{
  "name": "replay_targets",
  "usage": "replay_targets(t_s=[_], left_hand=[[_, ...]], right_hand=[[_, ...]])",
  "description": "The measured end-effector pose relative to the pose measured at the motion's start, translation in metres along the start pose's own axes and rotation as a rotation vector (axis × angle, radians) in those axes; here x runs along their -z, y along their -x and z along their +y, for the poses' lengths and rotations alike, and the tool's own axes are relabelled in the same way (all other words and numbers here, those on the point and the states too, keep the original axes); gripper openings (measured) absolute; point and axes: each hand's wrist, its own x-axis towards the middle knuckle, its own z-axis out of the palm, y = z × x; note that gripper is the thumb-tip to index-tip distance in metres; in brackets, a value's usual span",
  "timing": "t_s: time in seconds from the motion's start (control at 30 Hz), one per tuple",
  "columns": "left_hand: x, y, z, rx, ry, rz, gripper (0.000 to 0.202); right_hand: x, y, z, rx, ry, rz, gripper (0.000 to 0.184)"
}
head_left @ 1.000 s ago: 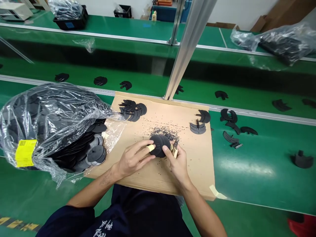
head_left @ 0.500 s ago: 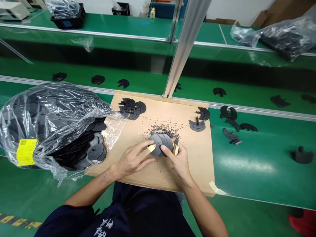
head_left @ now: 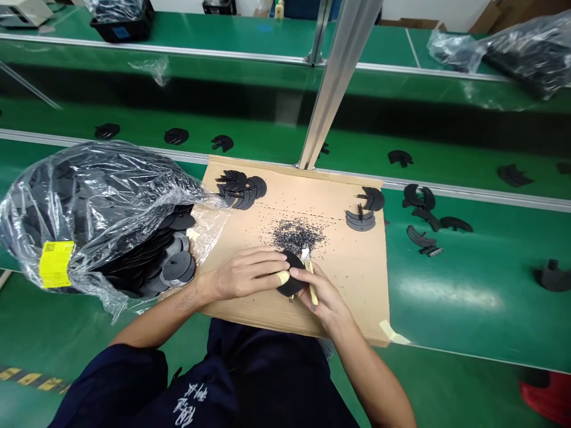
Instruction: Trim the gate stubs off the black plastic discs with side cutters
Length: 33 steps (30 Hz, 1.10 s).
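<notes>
My left hand (head_left: 252, 274), with yellow tape around one finger, grips the left side of a round black plastic disc (head_left: 292, 282). My right hand (head_left: 325, 295) presses its thumb on the disc's right side. In that same hand are small nippers (head_left: 312, 285) with pale yellow handles, their metal tip pointing away from me. Fingers hide part of the disc and the tool. Just beyond the hands, black plastic crumbs (head_left: 297, 235) lie heaped on the cardboard sheet (head_left: 357, 297).
Left, a clear plastic bag (head_left: 111, 196) spills many black discs (head_left: 178, 267). Curved black pieces lie in a left pile (head_left: 243, 190), a right pile (head_left: 366, 211) and on the green bench (head_left: 446, 297). A metal post (head_left: 334, 89) rises behind the cardboard.
The disc in my hands has turned from its grey, stepped face to a darker side. The nippers have swung left, tip beside the crumbs. My left hand has shifted slightly right.
</notes>
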Motion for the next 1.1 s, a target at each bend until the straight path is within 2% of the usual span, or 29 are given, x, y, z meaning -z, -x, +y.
replay_targets(t_s=[0.13,0.2,0.27,0.37,0.47,0.57,0.73,0.97,1.1], left_hand=[[0.005,-0.007,0.002,0.115,0.116,-0.019,0.017],[0.008,-0.010,0.005,0.222,0.192,-0.060,0.015],[0.012,-0.012,0.007,0.322,0.258,-0.099,0.016],[0.015,-0.015,0.010,0.413,0.322,-0.145,0.019],[0.013,-0.016,0.012,0.447,0.350,-0.174,0.020],[0.007,-0.016,0.016,0.485,0.388,-0.119,0.025],[0.000,-0.015,0.024,0.561,0.469,0.073,0.024],[0.000,-0.018,0.031,0.543,0.454,0.116,0.018],[0.001,-0.021,0.032,0.509,0.410,0.135,0.015]], right_hand=[[0.009,0.006,0.003,0.079,0.096,0.061,0.051],[0.015,0.011,0.000,0.224,0.202,0.116,0.055],[0.019,0.016,-0.006,0.432,0.401,0.137,0.055],[0.019,0.022,-0.014,0.684,0.734,0.022,0.034],[0.015,0.022,-0.016,0.801,0.848,-0.092,0.015],[0.010,0.019,-0.012,0.814,0.813,-0.053,0.012],[0.006,0.021,-0.009,0.769,0.729,0.026,0.004],[0.002,0.027,-0.009,0.732,0.706,0.047,0.001],[0.001,0.026,-0.010,0.644,0.689,0.052,0.011]])
